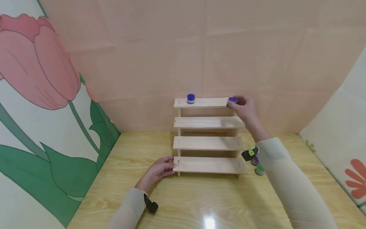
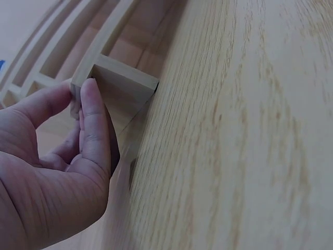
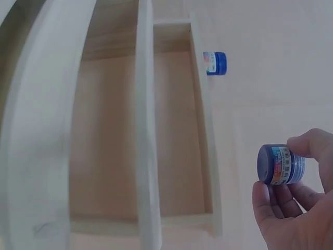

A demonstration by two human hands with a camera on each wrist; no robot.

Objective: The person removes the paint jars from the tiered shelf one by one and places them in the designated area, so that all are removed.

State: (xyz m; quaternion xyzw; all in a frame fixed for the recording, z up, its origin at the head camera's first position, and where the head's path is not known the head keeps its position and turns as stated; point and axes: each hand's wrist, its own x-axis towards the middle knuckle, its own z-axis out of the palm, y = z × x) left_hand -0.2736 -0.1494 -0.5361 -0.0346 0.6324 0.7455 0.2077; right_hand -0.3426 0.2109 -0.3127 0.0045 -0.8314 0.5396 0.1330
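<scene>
A pale wooden rack with several stepped shelves (image 1: 208, 143) stands on the table. At the left end of its lowest shelf, my left hand (image 1: 158, 170) pinches the board's edge between thumb and fingers, as the left wrist view shows. My right hand (image 1: 247, 110) holds a small paint jar (image 3: 281, 164) with a purple lid between thumb and fingers. In the right wrist view this jar is apart from the top shelf, by its right end. A blue-lidded paint jar (image 1: 191, 99) stands upright near the left end of that shelf.
Beside the rack's right side on the wooden table (image 1: 211, 198) are a green-lidded jar (image 1: 259, 170), a purple-lidded jar (image 1: 255, 161) and a yellow-green lid, partly hidden by the right wrist camera (image 1: 249, 154). A pinkish cloth wall (image 1: 160, 57) rises behind the rack.
</scene>
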